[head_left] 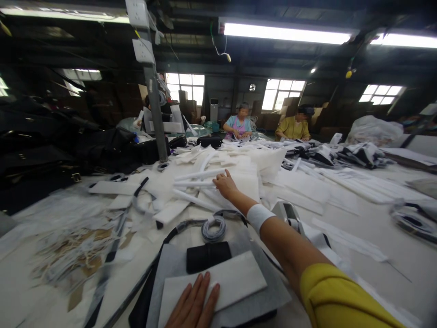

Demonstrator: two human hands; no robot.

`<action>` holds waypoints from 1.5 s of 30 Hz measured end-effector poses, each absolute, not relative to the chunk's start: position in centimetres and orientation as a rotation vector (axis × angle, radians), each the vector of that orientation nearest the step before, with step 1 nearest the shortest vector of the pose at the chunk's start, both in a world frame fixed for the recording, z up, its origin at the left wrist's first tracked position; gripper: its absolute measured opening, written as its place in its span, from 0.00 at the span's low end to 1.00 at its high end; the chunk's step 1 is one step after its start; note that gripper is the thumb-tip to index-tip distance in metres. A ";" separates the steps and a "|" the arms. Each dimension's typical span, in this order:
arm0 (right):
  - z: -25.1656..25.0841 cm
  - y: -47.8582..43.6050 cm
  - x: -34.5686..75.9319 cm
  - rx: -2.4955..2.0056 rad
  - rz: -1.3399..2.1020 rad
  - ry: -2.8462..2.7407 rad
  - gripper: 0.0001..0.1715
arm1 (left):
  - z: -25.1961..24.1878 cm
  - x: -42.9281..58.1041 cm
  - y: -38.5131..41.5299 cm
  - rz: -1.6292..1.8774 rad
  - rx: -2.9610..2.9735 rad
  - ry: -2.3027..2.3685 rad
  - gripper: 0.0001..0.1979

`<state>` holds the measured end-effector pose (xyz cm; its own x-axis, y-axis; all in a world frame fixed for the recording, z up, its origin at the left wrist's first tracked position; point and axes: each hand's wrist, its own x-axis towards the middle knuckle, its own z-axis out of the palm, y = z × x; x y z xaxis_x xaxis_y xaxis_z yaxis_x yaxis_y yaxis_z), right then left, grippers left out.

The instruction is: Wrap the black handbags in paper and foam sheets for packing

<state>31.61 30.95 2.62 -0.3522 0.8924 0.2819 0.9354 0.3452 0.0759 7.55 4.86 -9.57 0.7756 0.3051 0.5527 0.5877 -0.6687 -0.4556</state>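
My left hand point(196, 303) lies flat, fingers stretched out, on a white padding sheet point(235, 280). Beneath that sheet are a grey-white tissue sheet point(269, 296) and a black bag point(139, 305), mostly covered. A black flap or pouch point(208, 256) shows just beyond the padding, and a wrapped coiled strap point(213, 228) sits past it. Stretched far forward, my right hand point(226, 186) has its fingers curled at the right end of long white rolled strips point(196, 175), on a heap of white sheets point(242, 180). The fingertips are small in view.
A tape dispenser point(288, 213) stands beside my right forearm. Cords and paper tags point(75, 255) lie at left, near piled black bags point(30, 168). A metal post point(155, 105) rises from the table. Two co-workers point(239, 125) sit across, and white strips point(372, 184) lie at right.
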 end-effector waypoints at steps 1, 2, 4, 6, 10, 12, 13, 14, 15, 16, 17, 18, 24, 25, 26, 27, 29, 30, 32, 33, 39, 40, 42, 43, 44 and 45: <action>3.1 30.7 31.7 -1.693 -0.305 -2.388 0.14 | -9.1 7.5 4.7 -0.553 -2.351 -0.662 0.24; 3.7 30.3 32.0 -1.718 -0.278 -2.356 0.13 | -8.6 7.4 4.4 -0.539 -2.376 -0.675 0.27; 5.2 28.7 32.8 -1.743 -0.228 -2.279 0.16 | -7.8 7.6 3.8 -0.518 -2.432 -0.742 0.31; 6.7 26.1 33.9 -1.726 -0.184 -2.202 0.20 | -7.3 7.7 3.3 -0.501 -2.488 -0.818 0.30; 9.0 17.2 36.5 -1.570 -0.012 -2.144 0.21 | -6.7 7.7 2.9 -0.556 -2.624 -0.933 0.33; 9.3 11.2 37.5 -1.260 0.290 -2.072 0.20 | -6.1 7.7 3.2 -0.571 -2.745 -1.022 0.32; 9.2 8.1 37.9 -1.188 0.355 -2.057 0.19 | -5.6 7.6 3.5 -0.544 -2.829 -1.098 0.31; 8.8 5.1 38.2 -1.173 0.388 -2.068 0.18 | -4.9 7.6 3.8 -0.501 -2.914 -1.186 0.29; 8.2 2.2 38.3 -1.152 0.394 -2.097 0.16 | -4.2 7.5 4.2 -0.447 -2.999 -1.268 0.28; 7.3 -0.4 38.4 -1.160 0.402 -2.137 0.17 | -3.4 7.5 4.5 -0.384 -3.083 -1.337 0.26; 6.2 -2.6 38.3 -1.170 0.404 -2.182 0.17 | -2.5 7.4 4.8 -0.355 -3.130 -1.357 0.25; 4.9 -4.3 38.2 -1.175 0.374 -2.223 0.18 | -1.7 7.4 5.1 -0.337 -3.161 -1.363 0.25; -3.1 -6.4 35.7 -1.170 -0.251 -2.192 0.27 | 1.3 7.5 5.9 -0.267 -3.230 -1.312 0.21; -4.0 -5.9 35.2 -1.168 -0.306 -2.153 0.26 | 1.6 7.6 5.9 -0.246 -3.232 -1.305 0.21; -4.6 -5.4 34.7 -1.167 -0.349 -2.111 0.24 | 1.8 7.6 5.9 -0.226 -3.230 -1.300 0.21; -5.2 -4.9 34.2 -1.164 -0.388 -2.068 0.22 | 2.0 7.7 5.9 -0.210 -3.224 -1.298 0.21; -6.0 -4.2 33.3 -1.192 -0.456 -1.979 0.20 | 2.3 7.7 5.7 -0.192 -3.202 -1.296 0.22; -6.4 -3.9 32.8 -1.225 -0.486 -1.927 0.20 | 2.3 7.8 5.4 -0.186 -3.190 -1.296 0.23; -7.1 -3.8 31.9 -1.308 -0.528 -1.812 0.19 | 1.7 7.8 4.8 -0.182 -3.169 -1.299 0.31; -7.5 -3.8 31.6 -1.339 -0.538 -1.760 0.18 | 1.1 7.9 4.4 -0.195 -3.145 -1.289 0.35; -6.7 -5.1 31.8 -1.200 -0.474 -1.803 0.19 | -4.0 7.9 2.7 -0.436 -2.772 -1.064 0.34; -6.0 -5.1 32.2 -1.168 -0.466 -1.876 0.21 | -4.5 7.9 2.7 -0.459 -2.727 -1.025 0.31; -4.6 -4.8 32.9 -1.142 -0.490 -2.044 0.23 | -5.0 8.0 2.7 -0.475 -2.678 -0.953 0.28; -4.0 -4.4 33.3 -1.138 -0.519 -2.131 0.24 | -5.0 8.0 2.8 -0.475 -2.664 -0.931 0.27; -3.7 -3.9 33.7 -1.133 -0.546 -2.212 0.25 | -5.1 8.1 2.9 -0.474 -2.654 -0.918 0.26; -3.6 -3.4 34.0 -1.127 -0.568 -2.280 0.26 | -5.1 8.1 2.9 -0.475 -2.645 -0.914 0.26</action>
<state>34.00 -3.42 -3.63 -0.5120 0.5926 0.6218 0.8151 0.5637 0.1340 8.09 2.94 -5.08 0.7428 0.5364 0.4007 0.6363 -0.7518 -0.1730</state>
